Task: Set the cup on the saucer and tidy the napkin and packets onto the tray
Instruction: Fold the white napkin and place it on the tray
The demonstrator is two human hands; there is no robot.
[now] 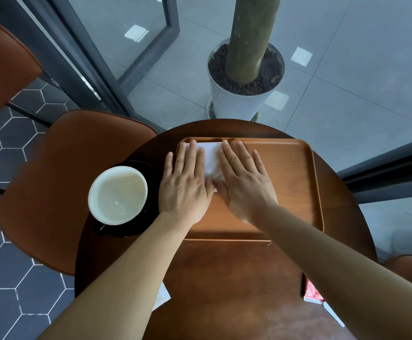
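Note:
A white napkin (211, 158) lies flat in the far left corner of the brown wooden tray (295, 187). My left hand (185, 185) and my right hand (243, 177) press on it side by side with straight fingers, covering most of it. Left of the tray, a white cup (118, 195) stands on a black saucer (151, 173). A red packet (311, 290) shows at the table's near right edge, partly hidden by my right forearm. A white paper piece (162, 294) peeks out under my left forearm.
The round dark wooden table (224, 278) is small, with its edges close all round. A brown chair (60, 182) stands to the left. A white planter (239, 104) with a trunk sits beyond the table behind glass.

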